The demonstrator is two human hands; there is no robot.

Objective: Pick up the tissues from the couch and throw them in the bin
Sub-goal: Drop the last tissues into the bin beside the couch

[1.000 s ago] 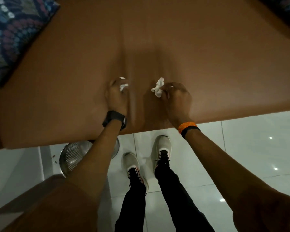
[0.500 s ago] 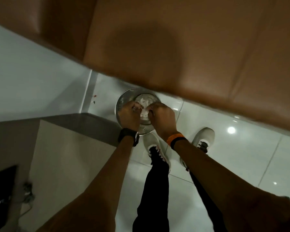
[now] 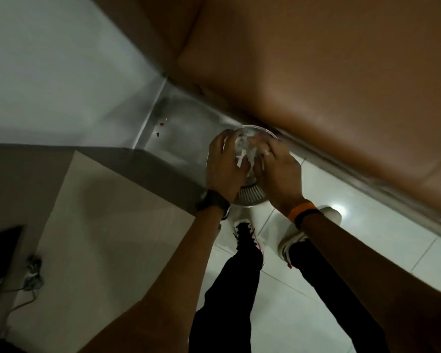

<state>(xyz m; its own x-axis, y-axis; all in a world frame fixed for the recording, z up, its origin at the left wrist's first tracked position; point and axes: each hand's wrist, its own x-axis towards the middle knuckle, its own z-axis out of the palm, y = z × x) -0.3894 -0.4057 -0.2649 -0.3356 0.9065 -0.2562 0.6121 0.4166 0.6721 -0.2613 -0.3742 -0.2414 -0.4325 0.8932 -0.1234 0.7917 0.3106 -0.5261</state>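
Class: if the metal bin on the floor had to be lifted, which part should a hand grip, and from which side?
Likely the round top rim of the bin, from above on its near side: the couch crowds its far side, and the near mesh wall stands clear.

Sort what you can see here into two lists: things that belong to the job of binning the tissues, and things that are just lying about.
Part of the job:
- tissues
- bin
- left hand
- right hand
- couch

Just lying about:
- red scraps on the floor
- cables by the wall
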